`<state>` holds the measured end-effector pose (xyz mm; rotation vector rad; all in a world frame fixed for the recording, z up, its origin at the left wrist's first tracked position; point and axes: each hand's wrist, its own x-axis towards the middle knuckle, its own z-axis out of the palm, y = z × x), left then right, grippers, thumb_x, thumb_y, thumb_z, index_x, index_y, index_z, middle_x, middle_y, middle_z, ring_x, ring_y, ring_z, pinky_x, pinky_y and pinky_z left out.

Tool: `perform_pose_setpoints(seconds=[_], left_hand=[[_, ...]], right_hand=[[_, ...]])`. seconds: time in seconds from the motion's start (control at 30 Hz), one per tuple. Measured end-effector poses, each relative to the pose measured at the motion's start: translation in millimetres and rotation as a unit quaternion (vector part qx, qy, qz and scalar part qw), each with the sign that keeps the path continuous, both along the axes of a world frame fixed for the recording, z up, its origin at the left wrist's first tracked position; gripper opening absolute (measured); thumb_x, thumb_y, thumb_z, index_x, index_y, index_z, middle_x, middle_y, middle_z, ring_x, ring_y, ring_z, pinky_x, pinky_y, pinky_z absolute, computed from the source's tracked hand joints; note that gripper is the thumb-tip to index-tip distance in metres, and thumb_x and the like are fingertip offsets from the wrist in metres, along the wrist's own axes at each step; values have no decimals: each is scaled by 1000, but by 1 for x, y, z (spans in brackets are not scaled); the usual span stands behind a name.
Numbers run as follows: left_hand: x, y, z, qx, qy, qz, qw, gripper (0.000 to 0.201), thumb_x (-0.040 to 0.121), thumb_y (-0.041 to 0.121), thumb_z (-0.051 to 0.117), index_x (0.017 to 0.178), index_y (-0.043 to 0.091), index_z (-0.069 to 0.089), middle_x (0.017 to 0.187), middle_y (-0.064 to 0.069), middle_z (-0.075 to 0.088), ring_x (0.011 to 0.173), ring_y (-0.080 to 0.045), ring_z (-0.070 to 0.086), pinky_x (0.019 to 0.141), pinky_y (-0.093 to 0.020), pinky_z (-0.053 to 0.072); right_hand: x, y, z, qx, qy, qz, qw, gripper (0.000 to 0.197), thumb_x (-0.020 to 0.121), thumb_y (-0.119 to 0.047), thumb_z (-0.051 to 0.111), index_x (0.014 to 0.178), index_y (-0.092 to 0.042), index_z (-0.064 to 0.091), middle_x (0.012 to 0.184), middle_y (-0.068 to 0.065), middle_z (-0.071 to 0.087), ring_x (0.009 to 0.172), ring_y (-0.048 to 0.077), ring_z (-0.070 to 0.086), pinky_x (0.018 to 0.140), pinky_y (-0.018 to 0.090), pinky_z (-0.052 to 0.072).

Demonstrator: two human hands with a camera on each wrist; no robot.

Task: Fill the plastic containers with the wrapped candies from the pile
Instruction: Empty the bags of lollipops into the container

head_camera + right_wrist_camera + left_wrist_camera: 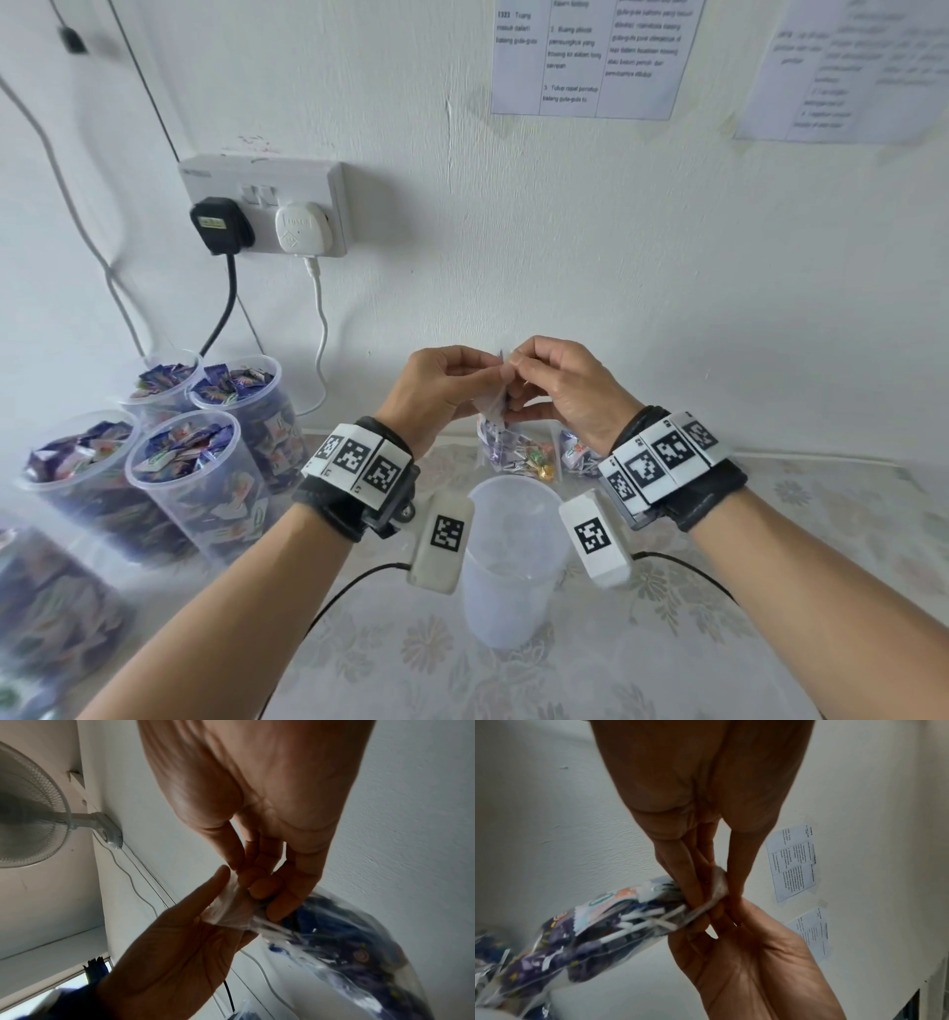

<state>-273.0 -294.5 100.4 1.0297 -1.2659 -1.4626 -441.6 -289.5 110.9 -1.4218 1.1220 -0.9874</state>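
Observation:
A clear plastic bag of wrapped candies point(513, 455) hangs above the table, its twisted neck held up between both hands. My left hand point(485, 372) pinches the neck from the left, and my right hand point(519, 371) pinches it from the right, fingertips almost touching. In the left wrist view the left hand point(713, 898) grips the crumpled neck while the bag point(590, 933) trails down to the left. In the right wrist view the right hand point(257, 888) pinches the same neck above the bag point(347, 953). An empty translucent container point(513, 560) stands upright right below the bag.
Several containers filled with candies point(190, 478) stand at the left by the wall. More bagged candies point(575, 452) lie behind the empty container. A wall socket point(267, 205) with two cables hangs above the filled containers. A patterned tablecloth point(667, 642) covers the table.

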Motion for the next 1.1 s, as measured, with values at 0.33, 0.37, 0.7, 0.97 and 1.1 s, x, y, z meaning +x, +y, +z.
perform_pose_setpoints(seconds=[0.33, 0.37, 0.7, 0.97, 1.1], left_hand=[[1, -5, 3, -11, -91, -7, 996, 14, 89, 9, 70, 93, -3, 66, 87, -20, 73, 81, -28, 74, 73, -36, 61], [1, -5, 3, -14, -98, 4, 995, 11, 90, 8, 69, 91, -3, 65, 85, -19, 72, 79, -27, 74, 71, -35, 61], [5, -13, -2, -54, -216, 80, 972, 8, 92, 3, 62, 86, -1, 58, 87, -20, 71, 74, -21, 74, 64, -37, 62], [8, -14, 1, -133, -295, 56, 944, 10, 92, 8, 62, 87, 0, 60, 87, -14, 69, 70, -13, 73, 56, -33, 61], [2, -15, 4, -188, -331, 44, 924, 11, 92, 13, 62, 85, 4, 60, 88, -11, 67, 69, -16, 72, 54, -33, 61]], right_hand=[[-2, -1, -7, -39, 44, -24, 998, 18, 99, -14, 54, 87, -3, 61, 91, 32, 65, 80, 36, 66, 78, 54, 58], [-3, -2, -8, -46, 58, -31, 997, 18, 98, -14, 55, 85, -3, 60, 89, 29, 66, 78, 33, 67, 77, 54, 59], [-20, -3, -15, -60, 148, -112, 981, 17, 92, -10, 58, 78, -1, 60, 64, 5, 57, 54, 12, 59, 70, 49, 60], [-23, 3, -18, -93, 223, -94, 966, 24, 88, -17, 60, 70, -1, 62, 62, 12, 66, 53, 18, 60, 67, 48, 56], [-19, -1, -16, -144, 319, -103, 931, 39, 87, -36, 66, 68, -3, 60, 59, 6, 58, 54, 15, 50, 56, 32, 44]])
